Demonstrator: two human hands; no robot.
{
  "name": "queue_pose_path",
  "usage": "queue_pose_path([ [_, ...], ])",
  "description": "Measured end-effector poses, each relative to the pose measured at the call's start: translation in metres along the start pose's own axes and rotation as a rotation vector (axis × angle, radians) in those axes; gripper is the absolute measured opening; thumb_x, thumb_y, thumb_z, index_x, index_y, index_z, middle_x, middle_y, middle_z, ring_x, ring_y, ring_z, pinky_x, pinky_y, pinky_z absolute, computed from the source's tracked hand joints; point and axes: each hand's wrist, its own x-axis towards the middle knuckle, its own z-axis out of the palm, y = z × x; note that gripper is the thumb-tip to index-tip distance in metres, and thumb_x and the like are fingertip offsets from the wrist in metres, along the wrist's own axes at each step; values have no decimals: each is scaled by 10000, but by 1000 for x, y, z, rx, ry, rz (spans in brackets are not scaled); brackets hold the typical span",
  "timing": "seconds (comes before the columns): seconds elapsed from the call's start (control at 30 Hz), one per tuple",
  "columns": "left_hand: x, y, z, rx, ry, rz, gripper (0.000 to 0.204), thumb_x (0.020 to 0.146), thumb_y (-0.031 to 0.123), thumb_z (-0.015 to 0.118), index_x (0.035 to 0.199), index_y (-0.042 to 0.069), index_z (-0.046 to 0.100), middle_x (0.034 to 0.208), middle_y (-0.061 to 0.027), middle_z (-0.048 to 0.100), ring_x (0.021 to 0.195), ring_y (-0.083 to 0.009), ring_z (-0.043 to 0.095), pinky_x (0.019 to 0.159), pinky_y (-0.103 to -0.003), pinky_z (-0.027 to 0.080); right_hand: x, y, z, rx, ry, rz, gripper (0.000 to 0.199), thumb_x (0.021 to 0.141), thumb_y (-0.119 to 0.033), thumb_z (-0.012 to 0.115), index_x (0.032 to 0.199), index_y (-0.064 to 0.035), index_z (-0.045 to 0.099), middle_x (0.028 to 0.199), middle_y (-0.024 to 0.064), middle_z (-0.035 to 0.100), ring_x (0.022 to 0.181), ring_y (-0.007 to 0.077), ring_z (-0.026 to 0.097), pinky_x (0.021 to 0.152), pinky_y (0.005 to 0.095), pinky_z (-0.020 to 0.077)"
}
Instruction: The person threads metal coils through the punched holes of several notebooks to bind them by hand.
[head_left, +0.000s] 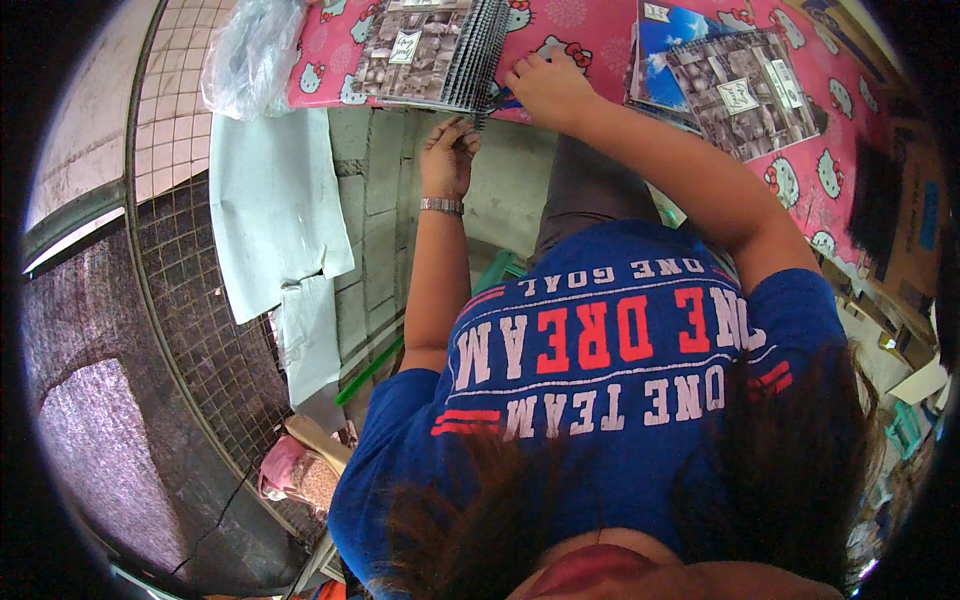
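Observation:
A spiral notebook (415, 60) with a black-and-white photo-patterned cover lies at the table's near edge. Its black coil binding (484, 50) runs along the right side. My left hand (450, 160), with a watch at its wrist, has its fingers closed at the coil's near end, which pokes past the table edge. Just right of there, my right hand (552, 88) is curled around a small dark-blue hand tool (506, 98), perhaps pliers or cutters. The tool's tip meets the coil end. Most of the tool is hidden by the fingers.
More notebooks, some with a similar cover (745, 92) and one with a blue sky cover (665, 50), lie stacked on the right. A pink cartoon-patterned cloth (800, 180) covers the table. A clear plastic bag (252, 60) sits at the left edge, beside wire mesh (165, 250).

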Motion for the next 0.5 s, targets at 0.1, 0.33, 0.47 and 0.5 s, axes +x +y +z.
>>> queue_pose_path([
  [0.1,1,0,9,-2,-35,-72,212,842,18,678,1037,22,595,913,-85,679,670,-173,634,584,-275,497,9,-3,2,-26,103,-49,263,807,-207,618,1037,-82,641,991,74,666,1000,252,637,784,424,515],
  [0.33,9,-5,6,278,-29,58,219,826,19,695,1025,21,603,877,-81,680,641,-167,629,588,-272,500,16,-3,-12,144,-206,25,198,777,-160,633,952,-80,680,896,102,707,828,283,694,686,424,542],
  [0.47,5,-7,4,172,-2,38,193,811,12,702,984,16,616,847,-74,673,635,-154,623,584,-272,496,2,7,13,57,81,-13,226,756,-156,658,966,-75,680,914,101,708,860,274,696,689,421,539],
  [0.5,5,-6,6,178,-5,28,188,810,15,703,978,14,617,834,-70,670,632,-148,619,582,-270,493,1,7,16,14,208,-43,231,750,-156,665,966,-74,681,917,101,709,866,272,697,687,420,539],
])
